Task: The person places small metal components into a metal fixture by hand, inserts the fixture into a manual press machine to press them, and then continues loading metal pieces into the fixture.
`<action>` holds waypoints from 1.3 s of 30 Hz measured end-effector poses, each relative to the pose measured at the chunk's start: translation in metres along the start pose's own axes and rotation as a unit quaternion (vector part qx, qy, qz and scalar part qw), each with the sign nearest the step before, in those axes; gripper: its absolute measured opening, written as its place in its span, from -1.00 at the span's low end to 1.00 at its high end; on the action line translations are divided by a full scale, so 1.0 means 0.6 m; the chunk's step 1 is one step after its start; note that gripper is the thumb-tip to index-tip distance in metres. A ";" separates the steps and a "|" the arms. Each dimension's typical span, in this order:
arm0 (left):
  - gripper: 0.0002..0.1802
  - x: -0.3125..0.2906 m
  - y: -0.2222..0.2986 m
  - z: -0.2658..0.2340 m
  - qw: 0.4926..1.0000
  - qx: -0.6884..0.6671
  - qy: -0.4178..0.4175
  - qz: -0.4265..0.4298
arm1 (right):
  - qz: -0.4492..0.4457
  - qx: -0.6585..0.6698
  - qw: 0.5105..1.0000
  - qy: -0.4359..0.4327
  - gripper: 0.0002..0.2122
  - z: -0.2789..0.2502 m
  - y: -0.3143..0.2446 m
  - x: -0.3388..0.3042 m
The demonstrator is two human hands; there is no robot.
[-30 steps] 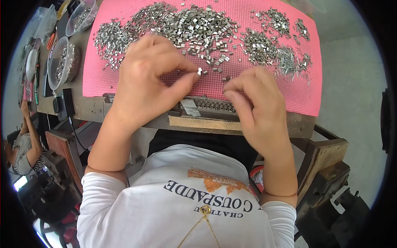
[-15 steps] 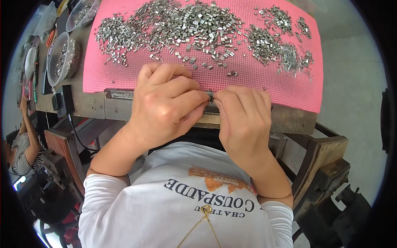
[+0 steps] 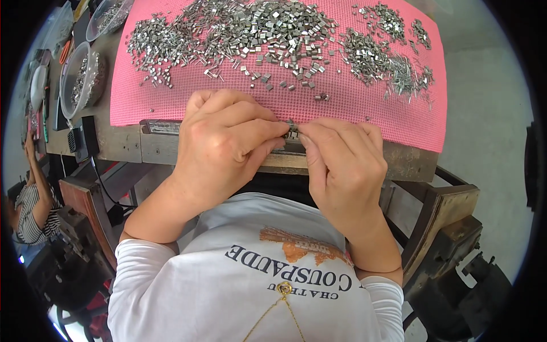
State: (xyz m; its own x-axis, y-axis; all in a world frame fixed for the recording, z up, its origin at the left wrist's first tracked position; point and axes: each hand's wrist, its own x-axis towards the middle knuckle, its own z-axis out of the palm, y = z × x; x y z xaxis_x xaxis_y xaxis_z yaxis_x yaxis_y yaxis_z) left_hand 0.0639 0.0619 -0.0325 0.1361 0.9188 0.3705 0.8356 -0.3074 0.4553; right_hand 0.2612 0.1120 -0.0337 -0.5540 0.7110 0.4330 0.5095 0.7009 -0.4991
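While one tabletop (image 3: 126, 138) is carrying a pink mat (image 3: 162, 101), a long metal bar (image 3: 161, 127) is lying along its near edge. The left hand (image 3: 225, 131) and right hand (image 3: 347, 157) are meeting at the bar, thumbs and forefingers bent around a short row of metal pieces (image 3: 293, 135); whether either is gripping one cannot be told, since fingertips are hiding it. If the two hands were pressing unevenly, a piece could be slipping askew or dropping off the edge. One mat, one bar, two hands and, at left, two clear bowls (image 3: 100, 77) are showing; the heaped metal bits (image 3: 285, 28) are lying too thickly for counting.
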 end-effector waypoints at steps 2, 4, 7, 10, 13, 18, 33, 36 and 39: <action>-0.73 0.000 0.001 -0.001 1.000 -0.018 -0.008 -0.019 | 0.009 0.021 1.000 0.002 -0.84 -0.002 0.002 0.001; -0.72 0.001 0.002 -0.004 0.999 -0.029 -0.007 -0.027 | 0.009 0.029 1.000 0.002 -0.84 -0.004 0.003 0.001; -0.70 0.010 -0.012 -0.014 0.999 -0.029 0.009 -0.043 | 0.013 0.050 0.999 -0.007 -0.83 -0.012 0.007 0.003; -0.69 0.033 -0.043 -0.017 0.999 -0.011 0.034 -0.035 | 0.011 0.064 0.998 0.001 -0.82 -0.011 0.017 -0.002; -0.82 0.048 -0.051 -0.011 0.998 -0.001 0.062 -0.031 | 0.002 0.063 0.998 0.017 -0.81 -0.009 0.023 -0.002; -0.86 0.067 -0.058 -0.022 0.997 0.066 0.020 -0.024 | 0.006 0.055 0.998 0.010 -0.81 -0.010 0.022 -0.001; -0.89 0.085 -0.033 -0.004 0.976 0.217 -0.013 0.002 | 0.013 0.041 0.999 0.022 -0.83 -0.018 0.044 -0.002; -0.90 0.082 -0.043 -0.004 0.972 0.226 0.026 0.065 | 0.018 0.035 0.999 0.027 -0.84 -0.025 0.050 -0.002; -0.90 0.075 -0.041 -0.024 0.982 0.157 0.027 0.102 | 0.031 0.030 0.999 0.033 -0.84 -0.034 0.055 0.002</action>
State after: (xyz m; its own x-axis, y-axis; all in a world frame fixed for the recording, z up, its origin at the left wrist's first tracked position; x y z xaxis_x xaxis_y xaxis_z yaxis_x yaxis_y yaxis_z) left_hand 0.0416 0.1073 -0.0155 0.2955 0.8290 0.4748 0.9180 -0.3839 0.0990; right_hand 0.2906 0.1371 -0.0340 -0.4769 0.7560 0.4483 0.5003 0.6529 -0.5687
